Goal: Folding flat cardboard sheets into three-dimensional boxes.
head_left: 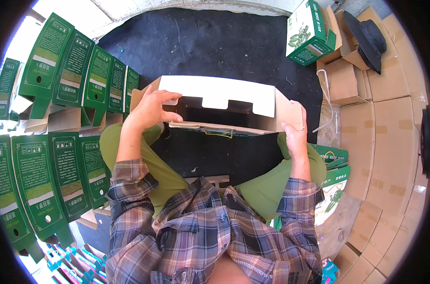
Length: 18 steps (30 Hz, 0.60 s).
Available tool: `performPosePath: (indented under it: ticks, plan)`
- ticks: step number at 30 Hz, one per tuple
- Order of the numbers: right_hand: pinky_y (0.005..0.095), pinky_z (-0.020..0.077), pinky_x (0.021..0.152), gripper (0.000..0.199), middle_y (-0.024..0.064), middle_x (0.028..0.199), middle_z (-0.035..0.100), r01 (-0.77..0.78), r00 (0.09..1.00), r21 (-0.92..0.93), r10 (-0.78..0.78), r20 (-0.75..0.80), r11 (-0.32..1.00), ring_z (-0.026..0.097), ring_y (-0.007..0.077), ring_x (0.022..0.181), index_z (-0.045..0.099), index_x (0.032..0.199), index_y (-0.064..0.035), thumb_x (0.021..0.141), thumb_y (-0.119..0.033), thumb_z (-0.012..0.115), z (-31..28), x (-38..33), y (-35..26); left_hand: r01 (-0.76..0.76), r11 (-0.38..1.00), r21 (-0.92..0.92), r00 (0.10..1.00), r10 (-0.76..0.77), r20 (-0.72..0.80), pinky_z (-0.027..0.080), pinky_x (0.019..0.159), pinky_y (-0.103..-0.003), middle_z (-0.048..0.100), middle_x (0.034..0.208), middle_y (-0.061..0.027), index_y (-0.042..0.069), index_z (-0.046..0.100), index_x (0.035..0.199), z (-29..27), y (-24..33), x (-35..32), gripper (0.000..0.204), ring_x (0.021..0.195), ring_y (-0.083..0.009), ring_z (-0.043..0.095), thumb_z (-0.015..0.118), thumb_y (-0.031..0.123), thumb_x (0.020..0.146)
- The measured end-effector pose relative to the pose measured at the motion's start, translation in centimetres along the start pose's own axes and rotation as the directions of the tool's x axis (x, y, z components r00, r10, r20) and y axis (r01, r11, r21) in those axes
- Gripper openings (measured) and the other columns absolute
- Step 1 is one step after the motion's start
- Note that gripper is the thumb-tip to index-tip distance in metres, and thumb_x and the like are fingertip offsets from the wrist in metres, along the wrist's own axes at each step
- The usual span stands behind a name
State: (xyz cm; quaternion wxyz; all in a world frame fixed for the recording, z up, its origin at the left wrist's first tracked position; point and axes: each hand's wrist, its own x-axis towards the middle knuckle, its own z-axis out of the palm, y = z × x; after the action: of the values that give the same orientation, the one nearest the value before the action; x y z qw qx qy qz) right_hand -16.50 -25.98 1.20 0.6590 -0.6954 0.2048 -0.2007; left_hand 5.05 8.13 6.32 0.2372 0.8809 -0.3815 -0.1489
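Between my hands, above my lap, is a cardboard carton with a white inner flap and brown inner walls. A notched tab hangs from the flap over the dark opening, and a thin handle shows along the near edge. My left hand is at the left end, thumb and fingers closed over the flap's corner and the near rim. At the right end, my right hand grips the side flap, with the thumb on the near face and the fingers behind. The carton's underside is hidden.
Rows of green printed cartons stand at my left. A green and white carton sits at the far right beside a dark hat. Stacked brown boxes line the right. Black sheeting covers the floor ahead.
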Motion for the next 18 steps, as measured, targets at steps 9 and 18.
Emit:
performPosePath:
  ticks: [9,18]
  plan:
    - [0.0398,0.0322,0.109,0.074,0.0142,0.151,0.034,0.087,0.929,-0.151,-0.025,0.37,0.985,0.035,0.0279,0.137,0.039,0.142,-0.006,0.084,-0.039,0.07,1.0,-0.4,-0.8,0.075,0.997,0.034,0.975,-0.081,0.207,0.009,0.115,-0.058,0.063,0.117,-0.0131,0.011,0.054,0.131,0.9,0.4,-0.4,0.091,0.118,-0.0302,0.055,0.085,0.05,0.054]
    - [0.0382,0.0292,0.111,0.058,0.0155,0.151,0.033,0.211,0.904,-0.513,0.033,0.426,0.832,0.034,0.0299,0.137,0.054,0.13,0.0004,0.092,-0.043,0.058,1.8,0.1,0.3,-0.156,0.985,-0.067,0.978,0.145,-0.149,0.049,0.088,-0.037,0.065,0.103,-0.0127,0.005,0.063,0.118,-0.7,1.4,-1.3,0.055,0.102,-0.0248,0.061,0.082,0.02,0.069]
